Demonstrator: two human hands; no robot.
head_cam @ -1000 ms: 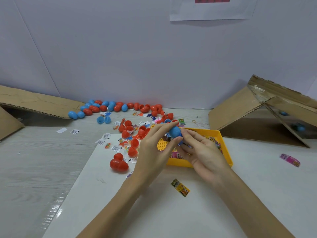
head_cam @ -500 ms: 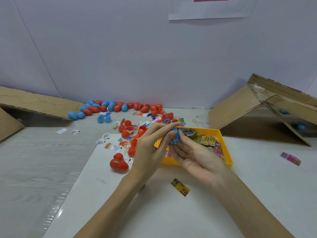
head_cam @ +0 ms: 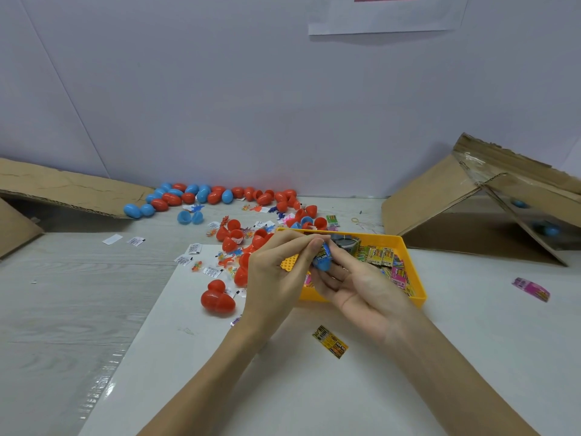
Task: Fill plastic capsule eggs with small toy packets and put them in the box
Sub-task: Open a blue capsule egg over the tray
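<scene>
Head view: my right hand (head_cam: 355,278) cradles a blue capsule half (head_cam: 323,262) in curled fingers, just over the near-left corner of the yellow tray (head_cam: 415,272). My left hand (head_cam: 276,272) pinches a small printed packet (head_cam: 321,251) at the half's open mouth. I take this for the stuffing step, packet part-way in. Next, I judge: push the packet fully down, find a matching half, press it closed, then carry the egg to the cardboard box (head_cam: 478,202) at right, which lies tipped on its side with blue eggs inside. The shell is smooth, glossy hard plastic, rounded. The packets are flat, crinkly foil, brightly printed. Loose red and blue eggs (head_cam: 201,196) line the wall, well apart from both hands.
</scene>
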